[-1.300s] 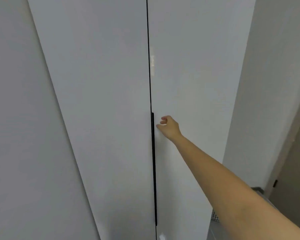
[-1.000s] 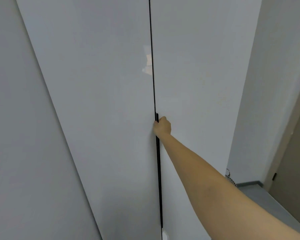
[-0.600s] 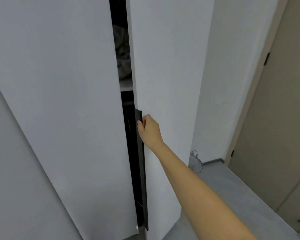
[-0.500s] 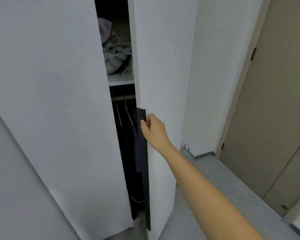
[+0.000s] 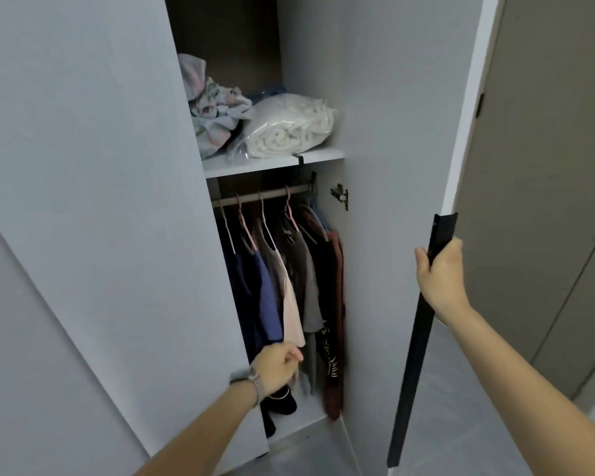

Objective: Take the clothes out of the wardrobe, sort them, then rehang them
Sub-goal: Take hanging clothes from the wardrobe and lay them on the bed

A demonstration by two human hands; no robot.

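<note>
At the right door's (image 5: 392, 235) free edge, the right hand (image 5: 440, 276) grips the black handle (image 5: 423, 321); left hand (image 5: 277, 367), loosely curled, holds nothing beside the hanging clothes (image 5: 289, 286). The door, previously ajar, now stands wide.

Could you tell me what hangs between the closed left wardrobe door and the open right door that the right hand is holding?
In the head view, clothes on hangers fill that gap, hanging from the rail under the shelf; the left hand reaches toward them.

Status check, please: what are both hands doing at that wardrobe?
Right hand grips black door handle. Left hand loosely curled at left door edge. Hanging clothes untouched; left door half-covers them.
</note>
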